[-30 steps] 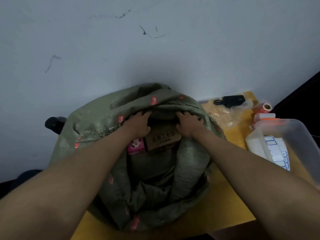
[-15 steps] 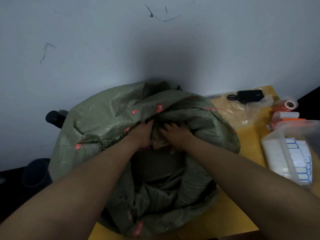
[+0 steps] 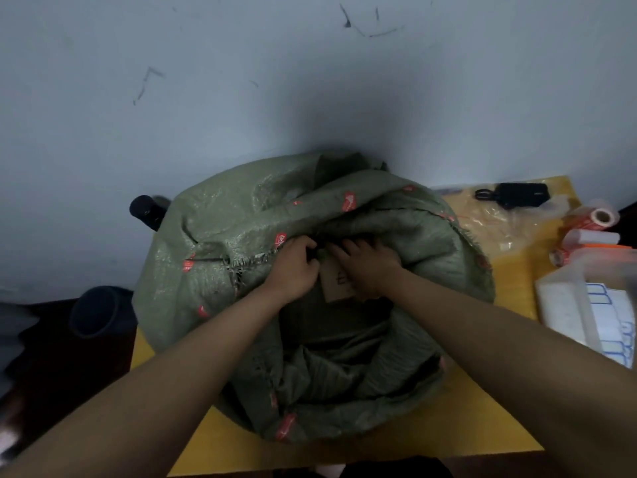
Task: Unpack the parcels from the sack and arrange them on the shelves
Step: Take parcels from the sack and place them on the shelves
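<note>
Both hands have closed together since a second ago. Left hand (image 3: 293, 269) fingers curl on the green sack (image 3: 220, 257) rim; right hand (image 3: 368, 267) fingers press, spread, onto the cardboard parcel (image 3: 336, 288), partly hidden beneath them inside the mouth.

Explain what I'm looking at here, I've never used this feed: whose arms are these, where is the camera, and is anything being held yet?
No machine here: a person's two bare arms, filmed by one wide-angle camera worn on their head, looking forward and down. A big green woven plastic sack sits on a yellow wooden table against a grey wall. The left hand grips the sack's frayed mouth edge. The right hand lies on a brown cardboard parcel inside the opening; whether it grips the parcel is unclear. To the right lie a black strapped device, paper rolls and a clear plastic box of labels.
</note>
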